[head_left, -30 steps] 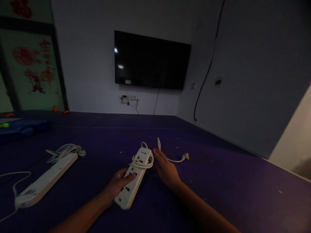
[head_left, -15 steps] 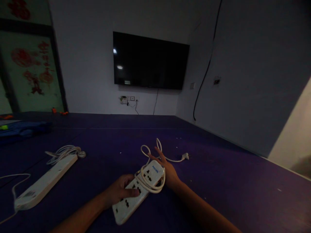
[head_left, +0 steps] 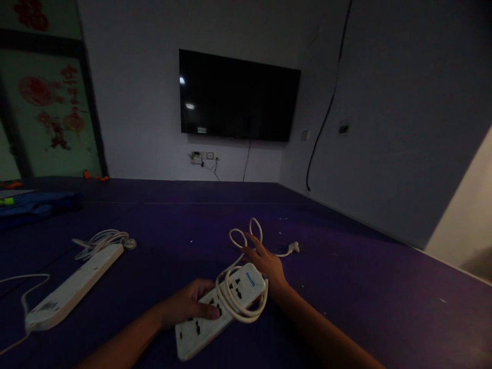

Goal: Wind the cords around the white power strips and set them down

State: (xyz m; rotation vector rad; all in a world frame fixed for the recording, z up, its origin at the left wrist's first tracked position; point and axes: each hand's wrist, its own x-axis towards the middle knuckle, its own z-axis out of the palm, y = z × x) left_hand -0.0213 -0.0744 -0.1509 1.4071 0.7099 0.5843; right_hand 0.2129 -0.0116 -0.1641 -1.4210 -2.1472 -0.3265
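A white power strip (head_left: 192, 338) with several sockets is tilted low in the middle of the view. My left hand (head_left: 190, 306) grips its near half, with the thumb pressed over the sockets. White power cord (head_left: 251, 320) loops around the strip's far end. Beyond that end, my right hand (head_left: 267, 264) has hold of the cord, its fingers stretched forward; the exact grip is partly hidden. Two loose loops of cord rise past the fingertips. To the right of the hand, the cord's plug (head_left: 294, 247) lies on the purple surface (head_left: 353, 302).
On the left lies a second white power strip (head_left: 77, 287) with its cord (head_left: 102, 242) bundled at the far end. Blue cloth (head_left: 49, 202) sits farther back. A black television (head_left: 238, 97) hangs on the wall, and a dark cable (head_left: 326, 115) runs down the right wall.
The held strip has turned slightly, its far end shifting right and nearer. My right hand and the loose cord loops have moved a little to the right.
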